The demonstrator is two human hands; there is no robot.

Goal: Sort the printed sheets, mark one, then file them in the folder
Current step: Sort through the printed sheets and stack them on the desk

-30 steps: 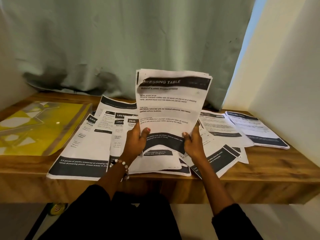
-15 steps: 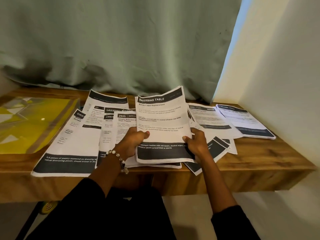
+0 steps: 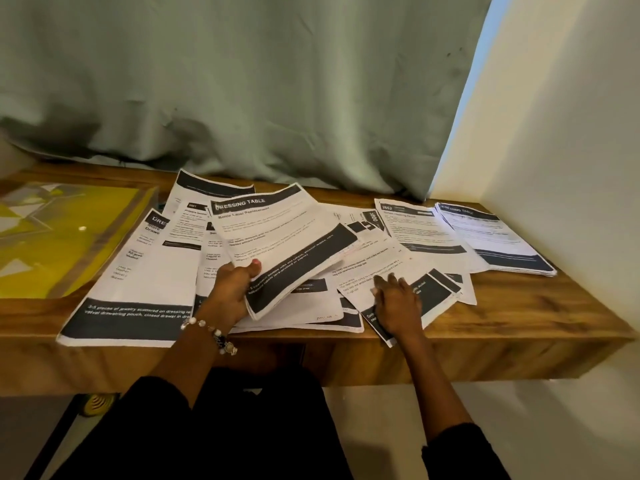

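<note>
- Paper here is thin and slides easily, so the gathered stack (image 3: 277, 247), headed "DRESSING TABLE", wants a firm hold: the left hand (image 3: 232, 289) has it by the near left corner, thumb on top and fingers underneath, and the stack is tilted up off the spread below.
- That grip is clamped on the stack; sliding it further in from the corner would likely stop the far end from drooping or fanning.
- On the right, the right hand (image 3: 397, 306) lies with fingers straight and a little apart, flat on a loose sheet (image 3: 388, 271) at the near edge of the desk (image 3: 519, 306); it holds nothing.
- Sorting looks like the step in hand, and well short of done: printed sheets are spread in overlapping layers across the middle of the desk, with two neater piles (image 3: 467, 237) near the right wall.
- A good next move, I judge, is to press that loose sheet lightly, draw it toward the edge until a corner overhangs, then pinch it. Scraping at flat paper tends to crease it.
- Read each header before adding a sheet, since several show the same dark band and differ only in small print.
- Square the stack against the desk before filing.
- Yellow folder (image 3: 62, 233) lies flat at the far left, partly under one sheet's edge, with nothing filed yet that I can see; no pen for marking is in view.
</note>
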